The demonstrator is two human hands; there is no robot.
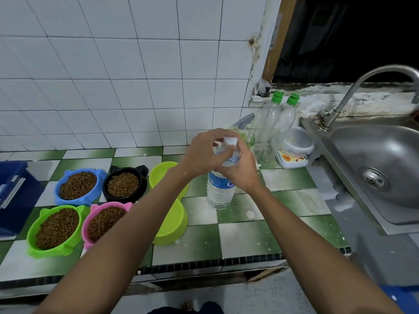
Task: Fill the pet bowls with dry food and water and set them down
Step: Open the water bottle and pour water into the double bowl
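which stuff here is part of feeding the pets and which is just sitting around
In use: water bottle, left hand on its cap, right hand round its neck; four bowls of dry food, such as the blue bowl; two lime bowls.

Just lying about: green-capped bottles, spray bottle, plastic tub, sink, blue box.

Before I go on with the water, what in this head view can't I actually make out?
- Water bottle cap and neck: covered by the left hand and right hand, so whether the cap is on or off is unclear.
- Two lime bowls: left forearm crosses them; contents uncertain.
- Blue bin: cut off by the left edge.
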